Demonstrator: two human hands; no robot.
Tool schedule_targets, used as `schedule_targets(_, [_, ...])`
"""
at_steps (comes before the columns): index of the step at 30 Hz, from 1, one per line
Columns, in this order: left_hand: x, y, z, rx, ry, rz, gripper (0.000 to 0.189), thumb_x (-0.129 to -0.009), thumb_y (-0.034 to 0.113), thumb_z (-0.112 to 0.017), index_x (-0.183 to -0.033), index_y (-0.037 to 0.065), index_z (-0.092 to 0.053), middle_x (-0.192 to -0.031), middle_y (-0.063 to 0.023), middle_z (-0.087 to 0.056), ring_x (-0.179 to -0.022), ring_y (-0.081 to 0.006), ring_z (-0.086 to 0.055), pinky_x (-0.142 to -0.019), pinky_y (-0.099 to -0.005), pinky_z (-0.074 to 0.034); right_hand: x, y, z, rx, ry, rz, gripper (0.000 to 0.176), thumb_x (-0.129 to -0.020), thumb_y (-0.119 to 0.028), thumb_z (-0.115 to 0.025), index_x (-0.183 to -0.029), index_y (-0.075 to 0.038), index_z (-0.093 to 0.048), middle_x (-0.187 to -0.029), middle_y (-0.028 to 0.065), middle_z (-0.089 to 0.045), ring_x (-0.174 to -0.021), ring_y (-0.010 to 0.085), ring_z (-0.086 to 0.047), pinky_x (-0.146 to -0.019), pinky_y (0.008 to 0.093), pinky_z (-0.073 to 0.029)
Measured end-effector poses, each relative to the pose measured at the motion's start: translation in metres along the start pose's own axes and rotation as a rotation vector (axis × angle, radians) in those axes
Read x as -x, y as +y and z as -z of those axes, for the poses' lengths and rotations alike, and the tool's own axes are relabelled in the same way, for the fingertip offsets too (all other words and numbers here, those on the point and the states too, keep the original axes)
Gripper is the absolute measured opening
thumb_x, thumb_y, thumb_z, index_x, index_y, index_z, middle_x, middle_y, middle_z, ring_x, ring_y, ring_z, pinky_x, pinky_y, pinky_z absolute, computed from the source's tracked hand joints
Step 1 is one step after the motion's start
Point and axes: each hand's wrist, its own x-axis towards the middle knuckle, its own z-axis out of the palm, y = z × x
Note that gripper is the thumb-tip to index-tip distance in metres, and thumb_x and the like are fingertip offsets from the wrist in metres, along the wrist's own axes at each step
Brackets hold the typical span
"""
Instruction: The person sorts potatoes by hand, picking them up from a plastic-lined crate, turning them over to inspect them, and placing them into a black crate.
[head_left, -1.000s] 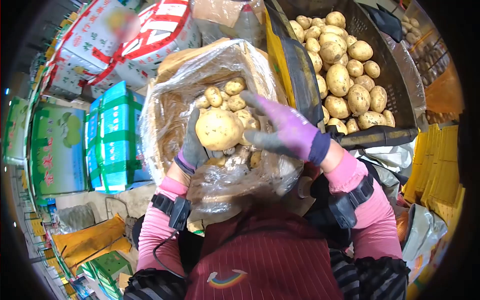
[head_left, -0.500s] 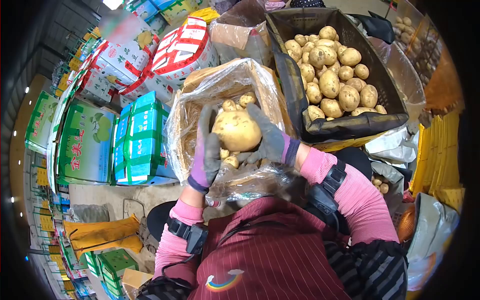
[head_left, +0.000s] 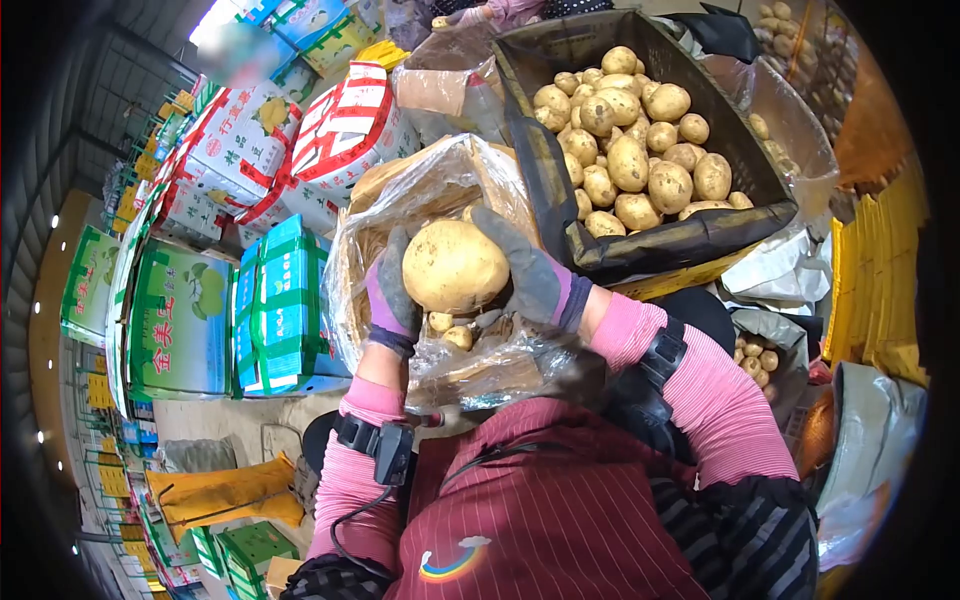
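A big pale potato is held between my two gloved hands, above an open cardboard box lined with clear plastic. My left hand presses on its left side. On its right side, my right hand curls against it with the fingers reaching up. Below the big potato, small potatoes show inside the box; others behind it are hidden. To the right, a black-lined crate holds a heap of loose potatoes.
Blue box with green tape and green carton stand left. White and red cartons are stacked behind them. At right are a sack of small potatoes and yellow crates. Another person's hand appears at the top.
Both hands have lifted the big potato slightly, up and left in view, and it looks larger. The head view has shifted a little. Another person's hand has appeared at the top.
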Motion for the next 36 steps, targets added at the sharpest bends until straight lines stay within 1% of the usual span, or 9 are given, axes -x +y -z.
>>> schedule_targets(6, [0.0, 0.041, -0.02, 0.169, 0.031, 0.002, 0.066, -0.097, 0.025, -0.062, -0.15, -0.002, -0.034, -0.151, -0.0202, -0.04, -0.137, -0.0286, -0.044, -0.113, -0.0395, -0.036, 0.011, 0.001, 0.031, 1.043, 0.127, 0.862, 0.099, -0.088, -0.021, -0.078, -0.162, -0.017, -0.014, -0.15, 0.0129, -0.047, -0.133, 0.031, -0.052, -0.089, 0.0509, -0.058])
schedule_targets(10, [-0.001, 0.068, -0.02, 0.034, -0.027, -0.052, 0.076, -0.095, 0.029, -0.068, -0.154, -0.002, -0.031, -0.155, -0.019, -0.038, -0.14, -0.0289, -0.042, -0.116, -0.0395, -0.034, -0.005, -0.01, 0.034, 0.335, -0.135, 0.291, 0.101, -0.084, -0.027, -0.082, -0.161, -0.015, -0.018, -0.148, 0.0132, -0.049, -0.132, 0.0315, -0.052, -0.098, 0.0577, -0.051])
schedule_targets(13, [-0.001, 0.057, -0.025, 0.247, -0.008, 0.123, 0.057, -0.1, 0.024, -0.061, -0.147, -0.002, -0.043, -0.144, -0.0181, -0.05, -0.131, -0.0256, -0.05, -0.11, -0.0364, -0.04, 0.019, -0.022, 0.001, 0.169, 0.097, -0.003, 0.085, -0.093, -0.071, -0.053, -0.156, -0.017, -0.032, -0.148, 0.0067, -0.047, -0.132, 0.0261, -0.053, -0.097, 0.0554, -0.053])
schedule_targets(18, [-0.006, 0.016, -0.009, -0.12, 0.027, -0.102, 0.037, -0.106, 0.023, -0.051, -0.133, -0.001, -0.058, -0.126, -0.0134, -0.064, -0.116, -0.0226, -0.059, -0.098, -0.0334, -0.048, 0.024, -0.018, -0.008, 0.189, 0.153, 0.015, 0.086, -0.093, -0.069, -0.056, -0.156, -0.016, -0.031, -0.146, 0.0058, -0.049, -0.133, 0.0249, -0.051, -0.095, 0.0554, -0.054])
schedule_targets(22, [-0.006, 0.027, -0.017, 1.008, 0.088, 0.721, 0.06, -0.104, 0.053, -0.046, -0.142, 0.007, -0.051, -0.134, -0.011, -0.06, -0.114, -0.0264, -0.063, -0.095, -0.0376, -0.052, 0.004, -0.01, 0.011, 0.367, 0.149, 0.295, 0.07, -0.1, -0.057, -0.052, -0.153, -0.013, -0.039, -0.142, 0.0071, -0.053, -0.132, 0.0231, -0.053, -0.101, 0.0451, -0.052])
schedule_targets(26, [0.002, 0.015, -0.019, 1.464, -0.176, 0.777, 0.073, -0.098, 0.064, -0.045, -0.148, 0.011, -0.042, -0.146, -0.0125, -0.051, -0.131, -0.0327, -0.053, -0.105, -0.0579, -0.048, 0.001, -0.031, 0.022, 0.532, 0.09, 0.46, 0.05, -0.104, -0.038, -0.054, -0.143, -0.008, -0.049, -0.133, 0.0079, -0.061, -0.123, 0.0213, -0.059, -0.1, 0.0356, -0.051])
schedule_targets(32, [0.015, -0.005, -0.024, 1.59, -0.091, 0.803, 0.06, -0.101, 0.054, -0.045, -0.145, 0.014, -0.045, -0.146, -0.0124, -0.051, -0.131, -0.0347, -0.053, -0.105, -0.0606, -0.047, 0.012, -0.037, 0.008, 0.458, 0.188, 0.292, 0.047, -0.103, -0.033, -0.057, -0.14, -0.005, -0.052, -0.129, 0.0078, -0.063, -0.122, 0.0226, -0.059, -0.1, 0.0336, -0.05])
schedule_targets(34, [0.015, -0.012, -0.03, 1.114, -0.094, 0.559, 0.069, -0.1, 0.061, -0.044, -0.147, 0.01, -0.043, -0.147, -0.0182, -0.049, -0.131, -0.0366, -0.053, -0.108, -0.0595, -0.044, 0.014, -0.032, -0.003, 0.568, 0.306, 0.178, 0.053, -0.103, -0.037, -0.057, -0.144, -0.004, -0.048, -0.138, 0.013, -0.056, -0.13, 0.0254, -0.053, -0.105, 0.0319, -0.046])
schedule_targets(36, [0.005, 0.018, -0.026, 1.155, -0.093, 0.552, 0.074, -0.1, 0.064, -0.043, -0.149, 0.009, -0.041, -0.148, -0.0208, -0.047, -0.134, -0.0356, -0.05, -0.111, -0.0563, -0.042, -0.013, 0.006, 0.033, 0.756, 0.269, 0.466, 0.07, -0.099, -0.056, -0.056, -0.144, -0.003, -0.047, -0.141, 0.0152, -0.054, -0.129, 0.0261, -0.054, -0.102, 0.0348, -0.05])
